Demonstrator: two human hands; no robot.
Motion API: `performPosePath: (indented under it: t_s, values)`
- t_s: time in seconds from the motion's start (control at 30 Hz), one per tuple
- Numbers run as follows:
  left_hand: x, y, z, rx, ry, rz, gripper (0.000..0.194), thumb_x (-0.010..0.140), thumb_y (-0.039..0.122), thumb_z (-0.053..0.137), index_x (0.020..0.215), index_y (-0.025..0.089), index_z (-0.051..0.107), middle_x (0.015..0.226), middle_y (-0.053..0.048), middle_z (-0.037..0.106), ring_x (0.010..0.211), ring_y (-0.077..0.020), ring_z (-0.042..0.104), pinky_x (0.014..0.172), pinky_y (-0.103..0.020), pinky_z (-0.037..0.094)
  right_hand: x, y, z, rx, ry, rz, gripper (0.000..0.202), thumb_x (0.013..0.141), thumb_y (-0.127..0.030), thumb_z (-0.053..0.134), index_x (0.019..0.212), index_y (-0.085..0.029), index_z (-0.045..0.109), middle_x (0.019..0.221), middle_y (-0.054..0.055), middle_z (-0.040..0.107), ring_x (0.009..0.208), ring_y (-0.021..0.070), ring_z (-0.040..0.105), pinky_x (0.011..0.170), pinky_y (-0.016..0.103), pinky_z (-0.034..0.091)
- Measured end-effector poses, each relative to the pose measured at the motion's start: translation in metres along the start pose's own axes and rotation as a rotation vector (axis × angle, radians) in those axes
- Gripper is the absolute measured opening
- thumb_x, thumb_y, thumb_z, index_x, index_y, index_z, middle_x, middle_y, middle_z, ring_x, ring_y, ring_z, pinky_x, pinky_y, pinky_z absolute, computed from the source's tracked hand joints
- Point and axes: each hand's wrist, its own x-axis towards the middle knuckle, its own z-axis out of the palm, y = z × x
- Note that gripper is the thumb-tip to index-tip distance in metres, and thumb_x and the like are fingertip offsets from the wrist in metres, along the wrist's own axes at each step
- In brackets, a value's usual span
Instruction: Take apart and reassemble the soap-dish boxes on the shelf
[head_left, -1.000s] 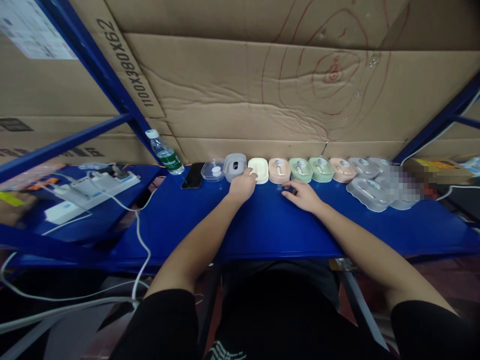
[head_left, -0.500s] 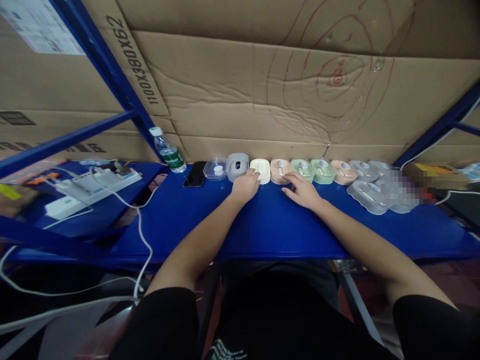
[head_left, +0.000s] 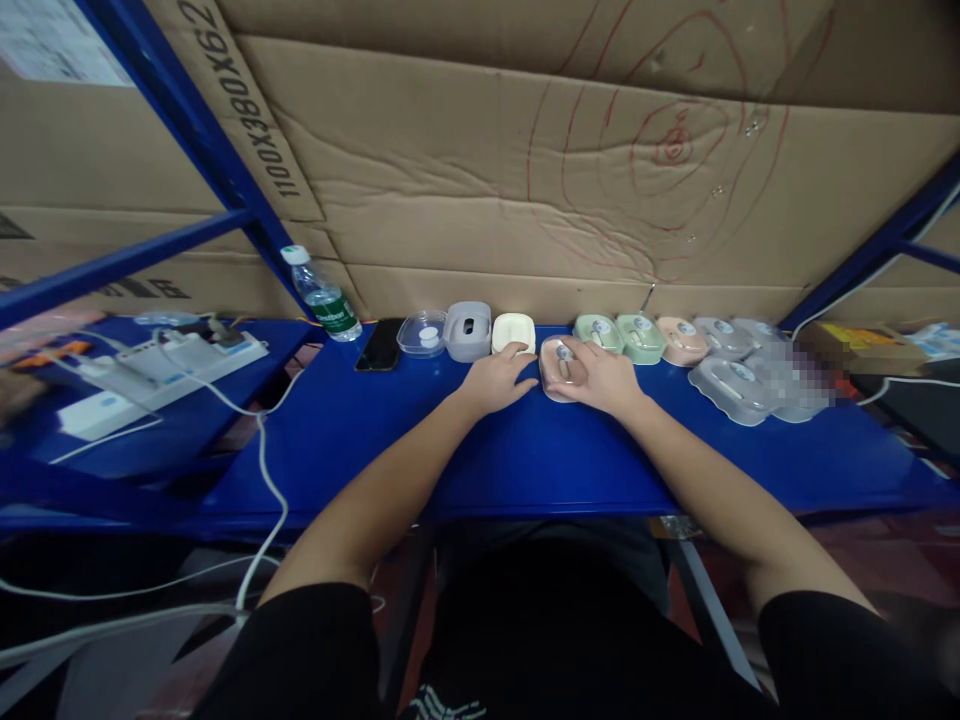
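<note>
Pink tubs [head_left: 555, 372], green tubs [head_left: 640, 341]: two each

Along the back of the table [head_left: 525, 460], left to right, I log bottle [head_left: 327, 300], phone [head_left: 379, 345], tray [head_left: 421, 337], two tubs [head_left: 468, 335]; third tub [head_left: 554, 362] next, nearer my camera, right hand [head_left: 606, 380] against its right side; further tubs [head_left: 640, 342] continue right, then carton [head_left: 870, 348]. Cardboard [head_left: 435, 210] stands behind.
</note>
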Motion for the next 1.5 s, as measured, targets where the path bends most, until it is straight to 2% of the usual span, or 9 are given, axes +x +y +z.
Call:
performPosePath:
  t_s: [0.23, 0.43, 0.57, 0.73, 0.83, 1.03, 1.2, 1.33, 1.5]
  values:
    - [-0.001, -0.001, -0.003, -0.079, 0.017, 0.035, 0.053, 0.098, 0.047, 0.061, 0.145, 0.023, 0.055, 0.153, -0.011, 0.053, 0.130, -0.0279, 0.062, 0.102, -0.038, 0.056, 0.000, -0.003, -0.011, 0.030, -0.154, -0.027, 0.085, 0.080, -0.067, 0.073, 0.148, -0.018, 0.056, 0.153, 0.017, 0.057, 0.122, 0.0424, 0.067, 0.093, 0.052, 0.059]
    - [-0.002, -0.007, -0.004, -0.235, 0.019, 0.145, 0.079, 0.089, 0.067, 0.066, 0.154, 0.028, 0.044, 0.149, -0.010, 0.055, 0.132, -0.0278, 0.060, 0.101, -0.037, 0.056, 0.000, 0.023, -0.020, 0.437, -0.307, -0.291, 0.081, 0.081, -0.047, 0.078, 0.154, -0.025, 0.051, 0.163, 0.010, 0.046, 0.148, 0.0349, 0.048, 0.120, 0.053, 0.043]
    - [-0.001, -0.008, -0.002, -0.249, 0.028, 0.143, 0.084, 0.090, 0.071, 0.063, 0.157, 0.027, 0.039, 0.153, -0.013, 0.053, 0.136, -0.0303, 0.058, 0.102, -0.039, 0.056, 0.001, 0.031, -0.021, 0.608, -0.225, -0.274, 0.071, 0.086, -0.050, 0.075, 0.151, -0.029, 0.056, 0.159, 0.007, 0.053, 0.147, 0.0332, 0.048, 0.121, 0.055, 0.041]
    - [-0.002, -0.003, -0.005, -0.157, 0.068, 0.077, 0.077, 0.099, 0.059, 0.056, 0.161, 0.021, 0.030, 0.158, -0.016, 0.049, 0.140, -0.0303, 0.055, 0.106, -0.038, 0.054, 0.000, 0.025, -0.017, 0.708, 0.169, 0.001, 0.047, 0.094, -0.064, 0.060, 0.113, -0.023, 0.075, 0.111, 0.010, 0.079, 0.103, 0.0303, 0.075, 0.095, 0.052, 0.059]
    - [-0.004, 0.005, -0.009, -0.082, 0.077, 0.110, 0.068, 0.105, 0.050, 0.049, 0.163, 0.022, 0.029, 0.157, -0.015, 0.052, 0.136, -0.0282, 0.058, 0.106, -0.038, 0.053, 0.001, 0.023, -0.015, 0.814, 0.354, 0.220, 0.055, 0.097, -0.072, 0.049, 0.088, -0.022, 0.072, 0.076, 0.006, 0.075, 0.065, 0.0237, 0.071, 0.066, 0.042, 0.062]
    - [-0.005, 0.019, -0.021, -0.002, 0.088, 0.258, 0.038, 0.107, 0.045, 0.045, 0.135, 0.028, 0.063, 0.148, -0.011, 0.060, 0.130, -0.0270, 0.062, 0.102, -0.042, 0.055, 0.011, 0.029, -0.014, 1.061, 0.341, 0.399, 0.067, 0.091, -0.084, 0.044, 0.092, -0.023, 0.070, 0.060, 0.002, 0.065, 0.037, 0.0147, 0.050, 0.035, 0.028, 0.039]
    - [-0.006, -0.015, -0.037, -0.039, 0.376, -0.081, 0.028, 0.103, 0.042, 0.055, 0.114, 0.021, 0.070, 0.155, -0.013, 0.050, 0.128, -0.0291, 0.060, 0.104, -0.044, 0.052, 0.013, 0.032, -0.009, 1.001, 0.303, 0.356, 0.070, 0.092, -0.081, 0.044, 0.128, -0.024, 0.064, 0.101, 0.009, 0.076, 0.050, 0.0174, 0.063, 0.049, 0.035, 0.054]
    - [-0.011, -0.062, -0.049, -0.059, 0.592, -0.421, 0.027, 0.095, 0.042, 0.066, 0.110, 0.020, 0.069, 0.154, -0.016, 0.044, 0.130, -0.0306, 0.057, 0.111, -0.045, 0.046, 0.009, 0.032, 0.001, 0.837, 0.218, 0.247, 0.062, 0.091, -0.071, 0.059, 0.130, -0.022, 0.063, 0.107, 0.009, 0.074, 0.057, 0.0162, 0.065, 0.056, 0.034, 0.057]
    - [-0.017, -0.105, -0.057, -0.122, 0.555, -0.816, 0.027, 0.089, 0.043, 0.067, 0.104, 0.021, 0.069, 0.133, -0.015, 0.061, 0.134, -0.0328, 0.053, 0.111, -0.048, 0.044, 0.004, 0.029, 0.006, 0.655, 0.166, 0.115, 0.042, 0.093, -0.053, 0.063, 0.119, -0.021, 0.071, 0.097, 0.006, 0.077, 0.062, 0.0167, 0.065, 0.068, 0.036, 0.058]
